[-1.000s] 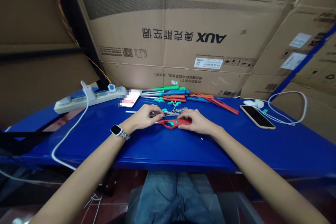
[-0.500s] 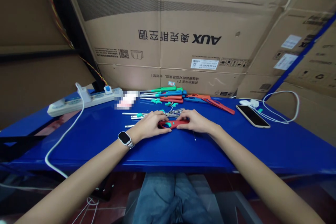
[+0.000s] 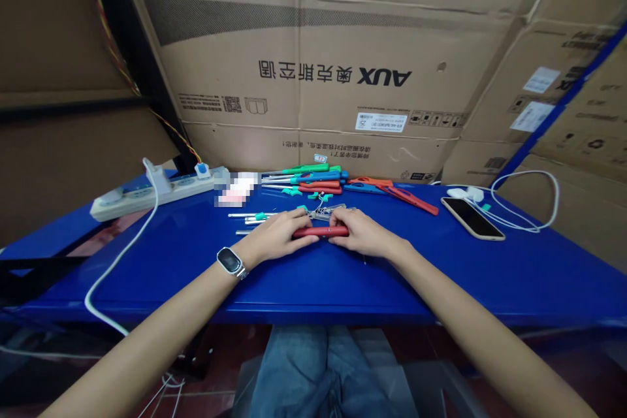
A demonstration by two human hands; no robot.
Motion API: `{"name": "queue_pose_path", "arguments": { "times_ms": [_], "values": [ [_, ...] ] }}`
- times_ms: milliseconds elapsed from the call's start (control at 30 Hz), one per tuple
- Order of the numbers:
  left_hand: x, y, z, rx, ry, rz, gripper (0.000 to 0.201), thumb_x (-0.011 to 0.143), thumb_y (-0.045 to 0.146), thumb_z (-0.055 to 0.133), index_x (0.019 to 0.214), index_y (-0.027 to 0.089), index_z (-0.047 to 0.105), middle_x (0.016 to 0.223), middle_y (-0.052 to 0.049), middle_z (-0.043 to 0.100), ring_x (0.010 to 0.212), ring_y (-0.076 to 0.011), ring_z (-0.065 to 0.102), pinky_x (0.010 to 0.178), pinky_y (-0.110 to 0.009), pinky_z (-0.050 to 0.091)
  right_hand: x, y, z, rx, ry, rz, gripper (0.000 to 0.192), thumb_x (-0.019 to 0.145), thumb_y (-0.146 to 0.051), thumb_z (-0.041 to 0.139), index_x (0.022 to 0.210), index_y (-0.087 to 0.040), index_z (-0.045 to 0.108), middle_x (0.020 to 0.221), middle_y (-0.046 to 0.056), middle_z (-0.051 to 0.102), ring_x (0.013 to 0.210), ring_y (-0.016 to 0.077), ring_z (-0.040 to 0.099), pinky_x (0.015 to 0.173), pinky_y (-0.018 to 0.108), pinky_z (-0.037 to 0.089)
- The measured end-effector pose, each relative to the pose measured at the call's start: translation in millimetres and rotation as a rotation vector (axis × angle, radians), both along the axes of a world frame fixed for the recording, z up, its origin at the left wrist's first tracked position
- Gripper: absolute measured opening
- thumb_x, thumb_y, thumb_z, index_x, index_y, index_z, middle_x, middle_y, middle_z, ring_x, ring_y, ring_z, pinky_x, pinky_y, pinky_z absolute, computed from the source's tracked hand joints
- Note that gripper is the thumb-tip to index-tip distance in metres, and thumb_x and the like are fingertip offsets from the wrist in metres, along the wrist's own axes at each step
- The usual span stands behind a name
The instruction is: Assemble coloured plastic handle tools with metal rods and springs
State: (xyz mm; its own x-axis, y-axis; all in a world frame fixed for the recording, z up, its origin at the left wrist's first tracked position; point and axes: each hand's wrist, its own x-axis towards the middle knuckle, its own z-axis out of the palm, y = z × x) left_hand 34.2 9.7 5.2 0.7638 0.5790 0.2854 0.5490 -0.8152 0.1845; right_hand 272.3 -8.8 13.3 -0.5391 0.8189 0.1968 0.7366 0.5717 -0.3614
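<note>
**Red lighter body held between both hands on the blue table**

Head view: a red lighter body (image 3: 321, 231) is gripped at its two ends, the left hand (image 3: 279, 235) closed on one end and the right hand (image 3: 360, 233) closed on the other, low over the blue table (image 3: 313, 274). Just behind the lighter body, loose metal tubes (image 3: 247, 215) are seen. Further behind it, a pile of coloured lighters (image 3: 313, 177) is laid. Well to its right a phone (image 3: 473, 217) is placed, and well to its left a power strip (image 3: 157, 189).

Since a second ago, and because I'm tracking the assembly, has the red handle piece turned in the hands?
Yes. The red handle piece has rolled: its teal trigger no longer shows. It remains just near of the loose metal parts, gripped by left hand and right hand.
</note>
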Motion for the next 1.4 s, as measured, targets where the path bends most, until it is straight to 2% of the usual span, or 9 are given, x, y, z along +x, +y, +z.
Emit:
{"name": "queue_pose_path", "arguments": {
  "times_ms": [267,400,600,667,767,867,1033,1233,1400],
  "values": [
    [-4.2,3.4,3.9,0.205,0.041,-0.084,0.043,0.104,0.045,0.035,0.093,0.017,0.066,0.091,-0.006,0.061,0.079,-0.0184,0.058,0.073,-0.030,0.042,-1.1,-11.8,1.1,0.079,-0.063,0.089,0.023,0.098,-0.040,0.052,0.090,-0.020,0.061,0.084,0.003,0.068,0.072,0.0168,0.058,0.064,0.027,0.033],
    [-7.0,3.0,11.4,0.340,0.015,-0.070,0.036,0.104,0.041,0.040,0.100,0.018,0.067,0.092,-0.005,0.065,0.080,-0.0188,0.056,0.075,-0.033,0.040,-6.6,-15.9,0.9,0.184,-0.156,0.015,0.032,0.101,-0.044,0.045,0.093,-0.019,0.063,0.083,0.006,0.071,0.070,0.0192,0.062,0.060,0.028,0.028],
    [-4.2,-3.5,15.8,0.605,-0.511,0.155,0.017,0.094,0.031,0.060,0.105,0.020,0.066,0.109,-0.010,0.067,0.102,-0.0249,0.058,0.090,-0.041,0.041,-13.5,-14.2,-4.2,0.179,0.035,-0.162,0.040,0.104,-0.041,0.032,0.088,-0.019,0.061,0.076,0.005,0.069,0.066,0.0177,0.060,0.059,0.028,0.027],
    [0.4,-3.0,13.8,0.467,-0.729,0.200,0.015,0.093,0.032,0.060,0.091,0.018,0.064,0.095,-0.008,0.067,0.090,-0.0217,0.060,0.082,-0.036,0.045,-16.5,-12.5,-6.9,0.131,0.176,-0.198,0.042,0.105,-0.040,0.029,0.082,-0.019,0.058,0.075,0.004,0.067,0.066,0.0166,0.059,0.060,0.027,0.030],
    [10.1,3.7,9.1,0.012,-0.893,0.230,0.029,0.094,0.043,0.056,0.082,0.017,0.061,0.078,-0.003,0.065,0.071,-0.0166,0.058,0.068,-0.029,0.047,-24.5,-11.7,-10.4,0.033,0.368,-0.181,0.042,0.104,-0.042,0.027,0.079,-0.020,0.052,0.067,0.001,0.060,0.061,0.0153,0.056,0.059,0.026,0.032],
    [18.5,13.2,5.0,-0.377,-1.002,0.166,0.042,0.092,0.055,0.053,0.086,0.015,0.064,0.078,-0.004,0.067,0.069,-0.0156,0.060,0.065,-0.026,0.047,-36.3,-13.3,-11.8,-0.093,0.451,-0.078,0.032,0.104,-0.040,0.028,0.084,-0.022,0.046,0.059,-0.004,0.054,0.055,0.0145,0.055,0.059,0.026,0.035],
    [18.2,16.4,6.7,-0.754,-1.223,0.117,0.046,0.083,0.060,0.064,0.090,0.014,0.066,0.083,-0.007,0.072,0.069,-0.0165,0.065,0.062,-0.026,0.052,-53.8,-13.2,-9.2,-0.234,0.400,0.096,0.020,0.102,-0.039,0.038,0.094,-0.023,0.046,0.060,-0.006,0.058,0.056,0.0136,0.059,0.060,0.025,0.039],
    [0.4,15.4,19.7,-0.820,-1.243,0.134,0.041,0.080,0.055,0.068,0.092,0.015,0.063,0.064,0.000,0.064,0.054,-0.0143,0.063,0.051,-0.024,0.053,-50.3,19.4,-0.9,-0.127,0.375,0.035,0.036,0.101,-0.039,0.035,0.084,-0.019,0.059,0.057,-0.004,0.057,0.053,0.0117,0.053,0.059,0.024,0.038],
    [-14.2,19.6,19.9,-0.572,-0.963,0.193,0.040,0.084,0.055,0.064,0.092,0.015,0.064,0.059,0.003,0.057,0.039,-0.0103,0.052,0.038,-0.021,0.043,-48.7,58.6,10.6,-0.007,0.117,-0.164,0.015,0.088,-0.028,0.056,0.083,-0.021,0.067,0.077,0.000,0.070,0.069,0.0147,0.060,0.061,0.024,0.036]
  ]
}}
